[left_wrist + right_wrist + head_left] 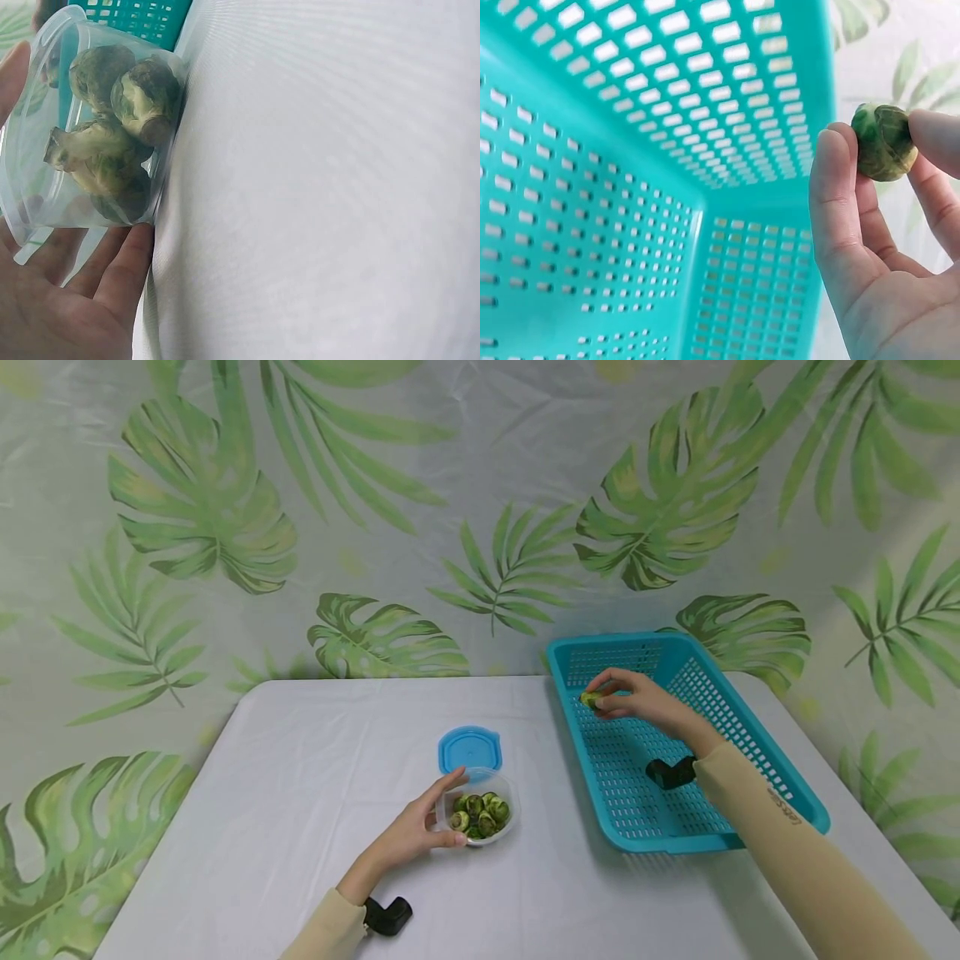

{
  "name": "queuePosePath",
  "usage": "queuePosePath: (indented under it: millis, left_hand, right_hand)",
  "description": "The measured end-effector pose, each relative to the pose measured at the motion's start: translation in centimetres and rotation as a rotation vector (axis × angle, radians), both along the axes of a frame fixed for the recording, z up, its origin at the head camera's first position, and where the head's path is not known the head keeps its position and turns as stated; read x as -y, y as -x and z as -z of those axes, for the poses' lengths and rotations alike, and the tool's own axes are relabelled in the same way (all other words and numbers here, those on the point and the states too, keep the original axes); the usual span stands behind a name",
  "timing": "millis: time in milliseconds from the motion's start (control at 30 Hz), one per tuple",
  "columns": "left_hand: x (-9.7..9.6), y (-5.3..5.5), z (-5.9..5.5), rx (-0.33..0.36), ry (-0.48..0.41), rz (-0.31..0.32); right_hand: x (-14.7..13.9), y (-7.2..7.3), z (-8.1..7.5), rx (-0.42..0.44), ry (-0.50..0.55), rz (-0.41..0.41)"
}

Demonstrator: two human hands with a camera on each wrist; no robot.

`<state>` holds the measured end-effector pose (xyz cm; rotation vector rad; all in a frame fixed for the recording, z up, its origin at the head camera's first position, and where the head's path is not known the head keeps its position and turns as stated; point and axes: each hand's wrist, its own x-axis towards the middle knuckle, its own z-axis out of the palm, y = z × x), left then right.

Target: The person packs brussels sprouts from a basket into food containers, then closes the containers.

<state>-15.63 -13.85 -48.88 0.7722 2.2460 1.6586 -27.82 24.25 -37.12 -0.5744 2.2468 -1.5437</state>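
My left hand (408,835) grips the side of a small clear plastic container (513,793), thumb at the near edge and fingers around the far side. Several green Brussels sprouts (487,810) lie in it; the left wrist view shows more sprouts (146,97) through its wall, with fingers (124,274) against the outside. Over the left part of a turquoise basket (592,768), my right hand (637,703) pinches one Brussels sprout (885,142) between thumb and fingertips. In the right wrist view this sprout shows at the height of the basket's rim.
A blue lid (470,749) lies flat on the white tablecloth (322,760), just behind the container. The basket takes up the table's right side, its slatted walls standing around my right wrist. A leaf-patterned curtain (517,460) hangs behind the table.
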Motion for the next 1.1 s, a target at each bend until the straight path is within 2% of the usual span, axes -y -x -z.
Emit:
queuePosePath:
  millis: [333, 667, 1100]
  left_hand:
    - [0.0, 0.0, -0.1, 0.001, -0.003, 0.001]
    - [0.0, 0.0, -0.1, -0.007, -0.004, 0.002]
    - [0.1, 0.1, 0.0, -0.001, 0.001, 0.0]
  right_hand:
    - [1.6, -1.9, -0.9, -0.03, 0.012, -0.068]
    - [3.3, -3.1, -1.5, -0.036, 0.003, -0.113]
    - [6.3, -4.8, -1.5, -0.017, -0.024, -0.183]
